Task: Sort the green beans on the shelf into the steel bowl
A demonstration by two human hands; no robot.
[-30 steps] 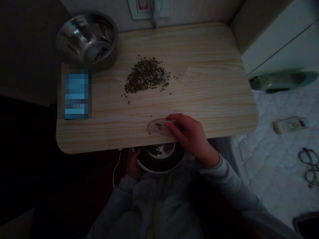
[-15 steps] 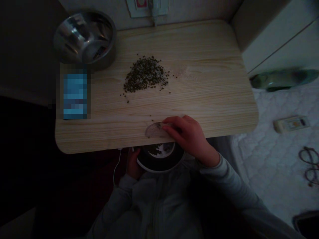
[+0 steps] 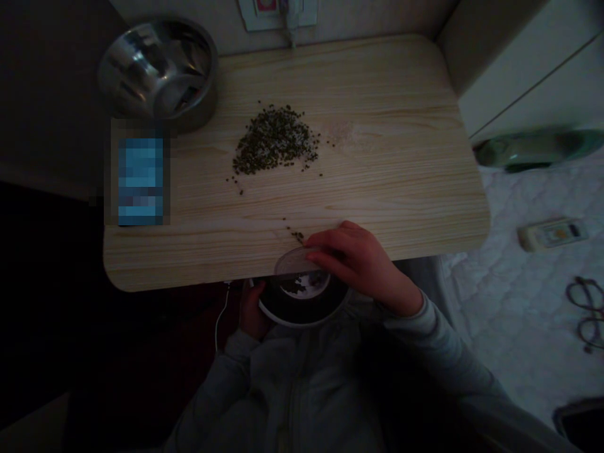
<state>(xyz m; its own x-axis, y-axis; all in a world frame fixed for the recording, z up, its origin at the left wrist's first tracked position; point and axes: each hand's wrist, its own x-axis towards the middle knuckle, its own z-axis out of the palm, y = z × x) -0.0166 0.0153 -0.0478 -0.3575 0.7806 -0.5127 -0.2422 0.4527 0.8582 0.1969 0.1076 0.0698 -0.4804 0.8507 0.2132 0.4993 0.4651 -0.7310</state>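
My right hand grips a small clear plastic lid at the near edge of the wooden table, right over a dark bowl. My left hand holds that bowl from the left, just below the table edge; some small dark grains lie inside it. A few of the same grains sit on the table beside the lid. A larger pile of grains lies in the middle of the table. The light is dim.
A steel bowl stands at the table's far left corner, with a blurred blue object in front of it. A wall socket is behind. On the white bedding at right lie a remote and glasses.
My right hand has dragged the clear lid toward me, from flat on the table to the edge above the bowl. A few grains stayed behind on the table.
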